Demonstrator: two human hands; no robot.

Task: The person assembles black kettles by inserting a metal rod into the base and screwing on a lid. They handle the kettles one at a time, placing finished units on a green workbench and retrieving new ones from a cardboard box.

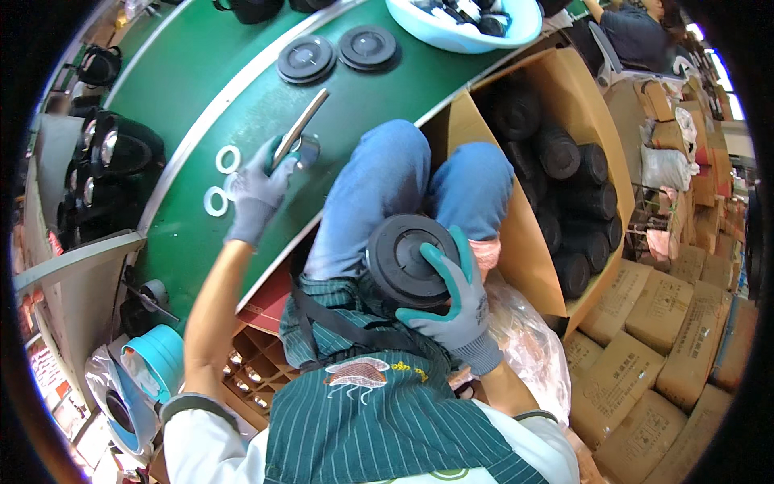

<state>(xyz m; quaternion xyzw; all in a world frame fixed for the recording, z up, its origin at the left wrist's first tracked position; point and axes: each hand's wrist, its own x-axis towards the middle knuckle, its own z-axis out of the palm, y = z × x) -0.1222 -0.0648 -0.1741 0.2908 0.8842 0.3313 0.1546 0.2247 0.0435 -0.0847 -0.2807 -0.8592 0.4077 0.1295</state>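
Note:
My left hand (262,192), in a grey glove, is over the green worktable with its fingers closed around a metal rod (303,123) that slants up and away. Beside those fingers is a shiny metal cylinder (308,152); whether it joins the rod I cannot tell. White rings (215,201) lie by the left hand, one partly covered by it. On my lap, my right hand (455,310), in a grey and teal glove, grips a thick black round part (407,256) by its side and top. Two similar black discs (368,48) lie farther up the table.
A light blue basin (476,36) of small parts stands at the far table edge. To my right, an open cardboard box (592,89) holds several black cylinders (558,153). Stacked cartons (617,387) fill the right. Black rounded housings (121,149) and teal buckets (153,359) are at left.

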